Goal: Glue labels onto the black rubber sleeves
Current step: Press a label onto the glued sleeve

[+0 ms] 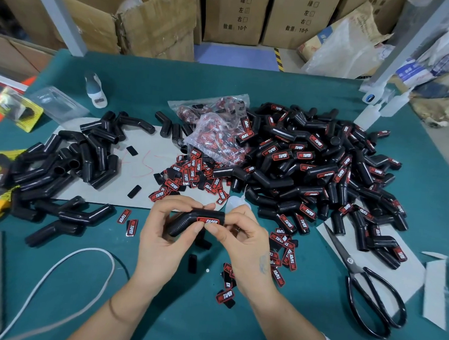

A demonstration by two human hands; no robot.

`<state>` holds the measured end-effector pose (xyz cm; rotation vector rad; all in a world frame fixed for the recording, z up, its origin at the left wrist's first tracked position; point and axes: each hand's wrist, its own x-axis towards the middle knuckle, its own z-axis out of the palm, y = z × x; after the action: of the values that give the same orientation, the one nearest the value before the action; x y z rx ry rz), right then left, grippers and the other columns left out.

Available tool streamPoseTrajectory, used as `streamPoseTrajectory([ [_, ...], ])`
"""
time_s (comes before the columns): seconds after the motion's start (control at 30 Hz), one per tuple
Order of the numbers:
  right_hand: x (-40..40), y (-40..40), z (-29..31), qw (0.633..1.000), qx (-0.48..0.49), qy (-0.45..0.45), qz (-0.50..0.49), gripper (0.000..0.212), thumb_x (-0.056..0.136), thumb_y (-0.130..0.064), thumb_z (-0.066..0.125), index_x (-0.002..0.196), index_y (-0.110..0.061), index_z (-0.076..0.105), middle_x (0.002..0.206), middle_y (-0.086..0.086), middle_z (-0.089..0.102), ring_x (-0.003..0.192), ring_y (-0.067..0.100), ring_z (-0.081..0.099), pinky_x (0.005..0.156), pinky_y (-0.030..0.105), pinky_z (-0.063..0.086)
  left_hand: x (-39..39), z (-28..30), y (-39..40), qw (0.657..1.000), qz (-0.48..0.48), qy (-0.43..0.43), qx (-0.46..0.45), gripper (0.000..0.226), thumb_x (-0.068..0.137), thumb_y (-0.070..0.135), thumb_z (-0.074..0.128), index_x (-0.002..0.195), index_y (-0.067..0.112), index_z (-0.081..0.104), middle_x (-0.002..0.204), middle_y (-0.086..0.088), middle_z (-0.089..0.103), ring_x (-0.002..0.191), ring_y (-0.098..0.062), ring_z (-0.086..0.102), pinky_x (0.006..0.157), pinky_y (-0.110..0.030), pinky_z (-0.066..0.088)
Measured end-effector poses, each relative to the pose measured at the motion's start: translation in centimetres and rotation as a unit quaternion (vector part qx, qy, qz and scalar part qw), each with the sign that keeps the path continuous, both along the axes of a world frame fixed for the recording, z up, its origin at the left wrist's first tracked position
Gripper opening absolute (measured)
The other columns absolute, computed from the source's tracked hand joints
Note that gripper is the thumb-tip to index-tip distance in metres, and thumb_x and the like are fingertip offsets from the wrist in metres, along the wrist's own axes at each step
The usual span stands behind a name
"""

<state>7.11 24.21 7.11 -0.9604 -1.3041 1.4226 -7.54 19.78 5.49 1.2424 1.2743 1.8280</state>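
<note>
A bent black rubber sleeve is held above the green table between both hands. My left hand grips its left end, thumb on the front. My right hand pinches its right end, thumb pressing a red-and-black label on the sleeve. Unlabelled sleeves lie heaped at the left. Labelled sleeves form a big pile at the right. Loose labels are scattered on the grey mat and around my hands.
Large black scissors lie at the right front. A glue bottle stands at the back left, clear squeeze bottles at the back right. Plastic bags of labels sit mid-table. A white cable loops at the front left.
</note>
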Motion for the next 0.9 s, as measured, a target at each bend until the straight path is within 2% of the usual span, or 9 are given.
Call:
streamPoseTrajectory([
  [0.07,0.05,0.01,0.09,1.0,-0.004,0.003,0.006,0.009,0.076,-0.022,0.086,0.077,-0.018,0.078,0.079,-0.01,0.053,0.074,0.008,0.05,0.071,0.02,0.044,0.1,0.17,-0.07,1.0,0.0,-0.01,0.009,0.032,0.09,0.012,0.073,0.106,0.036,0.06,0.113,-0.013,0.066,0.108,-0.051,0.066,0.1,-0.05,0.058],
  [0.13,0.04,0.03,0.24,1.0,0.003,-0.003,0.013,0.009,0.077,-0.02,0.085,0.077,-0.027,0.079,0.079,-0.013,0.054,0.074,0.008,0.05,0.072,0.02,0.044,0.17,0.33,-0.1,1.0,0.002,-0.001,0.016,0.034,0.09,0.011,0.072,0.102,0.04,0.06,0.114,-0.011,0.065,0.107,-0.052,0.066,0.097,-0.049,0.059],
  [0.27,-0.06,-0.05,0.58,1.0,0.01,0.002,0.017,0.012,0.077,-0.03,0.084,0.074,-0.036,0.075,0.08,-0.017,0.052,0.075,0.007,0.049,0.072,0.018,0.043,0.14,0.64,-0.28,0.999,-0.004,0.024,0.041,0.028,0.096,0.013,0.072,0.1,0.039,0.065,0.117,-0.009,0.063,0.11,-0.043,0.073,0.096,-0.048,0.06],
  [0.37,-0.1,-0.11,0.58,0.999,0.002,0.01,0.037,0.011,0.077,-0.032,0.083,0.075,-0.039,0.075,0.08,-0.017,0.052,0.076,0.009,0.051,0.071,0.024,0.047,-0.02,0.84,-0.28,0.996,-0.01,0.059,0.07,0.011,0.103,0.021,0.068,0.098,0.031,0.068,0.118,-0.01,0.06,0.112,-0.038,0.074,0.099,-0.041,0.058],
  [0.43,-0.11,-0.11,0.52,0.998,-0.019,0.021,0.048,0.006,0.076,-0.032,0.084,0.079,-0.033,0.079,0.081,-0.012,0.053,0.076,0.014,0.051,0.071,0.028,0.049,-0.13,0.78,-0.25,0.994,-0.008,0.083,0.074,0.008,0.105,0.02,0.067,0.097,0.021,0.068,0.119,-0.01,0.06,0.113,-0.036,0.074,0.1,-0.043,0.058],
  [0.53,-0.04,-0.02,0.29,0.998,-0.037,0.026,0.041,0.016,0.076,-0.031,0.084,0.077,-0.017,0.076,0.08,-0.006,0.051,0.074,0.017,0.051,0.07,0.024,0.049,-0.19,0.72,-0.28,0.991,-0.005,0.11,0.076,0.01,0.105,0.019,0.066,0.098,0.013,0.069,0.118,-0.011,0.06,0.112,-0.035,0.074,0.098,-0.045,0.059],
  [0.7,0.02,-0.08,0.43,0.996,-0.031,0.056,0.055,0.008,0.077,-0.026,0.083,0.074,-0.028,0.077,0.078,-0.007,0.052,0.071,0.012,0.052,0.07,0.019,0.048,-0.25,1.04,-0.24,0.985,-0.003,0.144,0.098,0.008,0.105,0.015,0.066,0.099,0.011,0.069,0.114,-0.014,0.059,0.112,-0.03,0.075,0.097,-0.038,0.059],
  [0.9,0.11,-0.07,0.25,0.996,-0.04,0.059,0.059,0.016,0.077,-0.026,0.084,0.074,-0.014,0.073,0.078,0.0,0.05,0.073,0.011,0.053,0.07,0.019,0.048,-0.44,0.76,-0.18,0.981,-0.007,0.16,0.112,0.005,0.104,0.009,0.066,0.102,0.009,0.071,0.121,-0.006,0.06,0.113,-0.03,0.074,0.097,-0.037,0.058],
])
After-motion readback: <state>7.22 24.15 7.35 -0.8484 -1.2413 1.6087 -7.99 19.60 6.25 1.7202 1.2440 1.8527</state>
